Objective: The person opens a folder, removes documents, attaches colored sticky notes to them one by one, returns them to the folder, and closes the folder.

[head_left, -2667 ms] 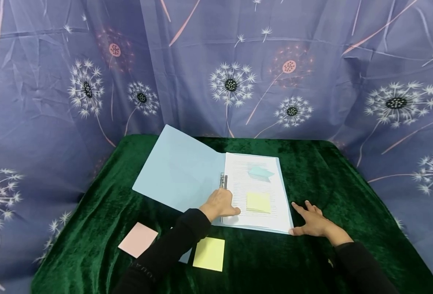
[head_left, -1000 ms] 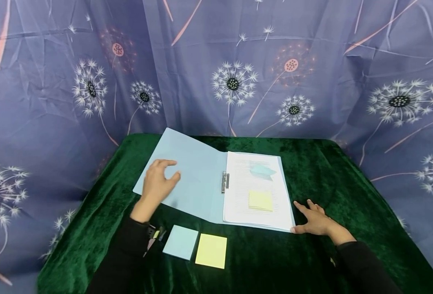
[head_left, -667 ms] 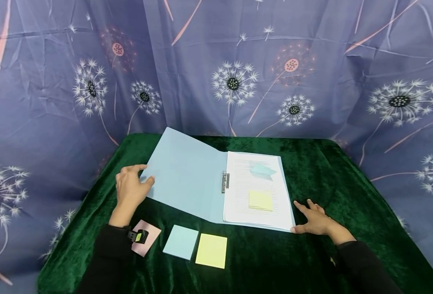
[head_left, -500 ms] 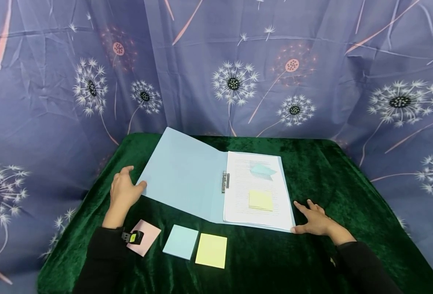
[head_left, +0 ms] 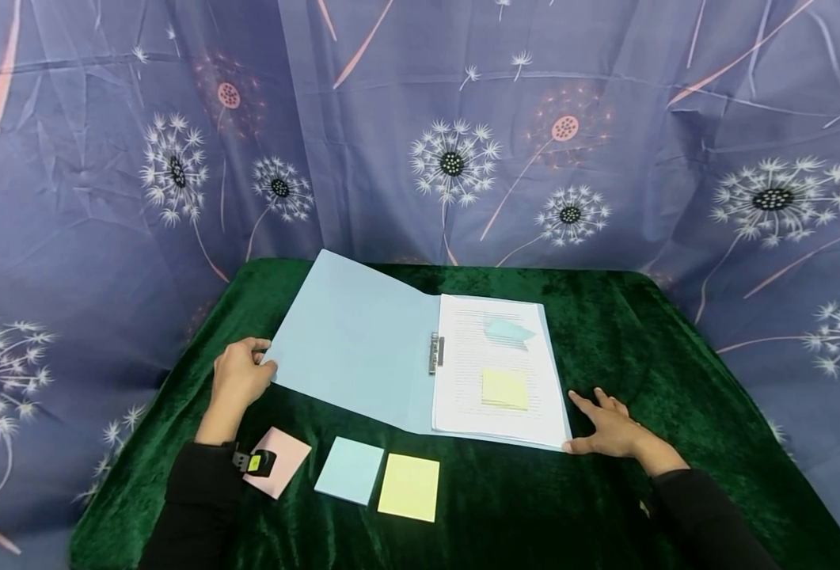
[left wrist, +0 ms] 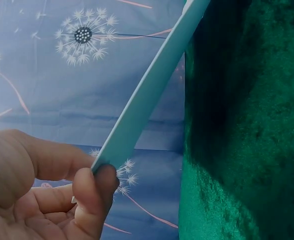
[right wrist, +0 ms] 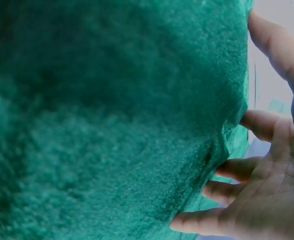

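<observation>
A light blue ring binder (head_left: 362, 340) lies spread on the table, its cover to the left and a metal clip (head_left: 437, 353) along the spine. White printed sheets (head_left: 462, 396) fill its right side, bearing a blue arrow-shaped sticky note (head_left: 509, 331) and a yellow sticky note (head_left: 504, 389). My left hand (head_left: 240, 374) pinches the outer left edge of the cover; in the left wrist view the cover (left wrist: 147, 97) stands tilted between thumb and fingers. Beside the binder's lower right corner my right hand (head_left: 608, 426) rests on the cloth with fingers spread, thumb at the corner.
In front of the binder lie a pink sticky pad (head_left: 286, 461), a light blue sticky pad (head_left: 350, 470) and a yellow sticky pad (head_left: 408, 487). Green velvet cloth (head_left: 534, 507) covers the table. A dandelion-print curtain (head_left: 362, 158) hangs behind and around it.
From the clip, my left hand has moved left across the cover to its outer edge and taken hold of it. My right hand has stayed in place.
</observation>
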A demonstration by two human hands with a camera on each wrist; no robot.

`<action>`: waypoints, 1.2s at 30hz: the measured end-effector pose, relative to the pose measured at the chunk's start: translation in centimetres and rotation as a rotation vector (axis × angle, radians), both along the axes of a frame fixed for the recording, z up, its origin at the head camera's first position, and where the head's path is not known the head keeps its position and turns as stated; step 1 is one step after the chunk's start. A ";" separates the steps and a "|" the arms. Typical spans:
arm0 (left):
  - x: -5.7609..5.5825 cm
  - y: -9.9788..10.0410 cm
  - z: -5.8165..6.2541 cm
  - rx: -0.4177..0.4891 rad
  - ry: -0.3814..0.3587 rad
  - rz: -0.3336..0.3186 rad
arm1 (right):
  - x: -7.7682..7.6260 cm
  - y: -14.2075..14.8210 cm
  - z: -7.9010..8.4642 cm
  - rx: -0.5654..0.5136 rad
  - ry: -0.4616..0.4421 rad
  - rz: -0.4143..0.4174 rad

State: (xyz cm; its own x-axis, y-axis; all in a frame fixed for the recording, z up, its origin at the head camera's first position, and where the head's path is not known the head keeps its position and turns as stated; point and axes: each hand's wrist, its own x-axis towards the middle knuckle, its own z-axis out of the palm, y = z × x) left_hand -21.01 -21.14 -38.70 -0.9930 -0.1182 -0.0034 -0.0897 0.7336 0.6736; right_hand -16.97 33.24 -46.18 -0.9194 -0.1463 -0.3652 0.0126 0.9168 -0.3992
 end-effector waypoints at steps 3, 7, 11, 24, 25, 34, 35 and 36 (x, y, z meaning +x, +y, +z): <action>0.0 0.0 0.0 -0.001 0.003 -0.001 | 0.0 0.0 0.0 0.005 0.001 -0.002; -0.1 0.1 0.1 -0.004 0.009 0.000 | 0.0 0.0 -0.1 -0.001 -0.001 -0.002; 0.0 0.4 0.3 -0.008 0.045 0.001 | 0.0 0.0 -0.2 0.004 0.004 -0.003; 0.5 4.8 0.5 0.260 0.495 0.063 | 0.1 -0.1 -0.3 0.011 -0.004 -0.009; 0.6 5.3 0.6 0.277 0.527 0.047 | 0.1 -0.1 -0.2 0.010 -0.002 -0.008; 0.9 8.5 0.6 0.311 0.743 -0.118 | 0.1 0.0 -0.1 0.008 -0.011 -0.009; 0.8 8.7 0.5 0.303 0.763 -0.141 | 0.1 0.0 -0.1 0.006 -0.011 -0.009; 0.8 9.0 0.3 0.301 0.778 -0.165 | 0.0 0.0 -0.1 0.004 -0.013 -0.010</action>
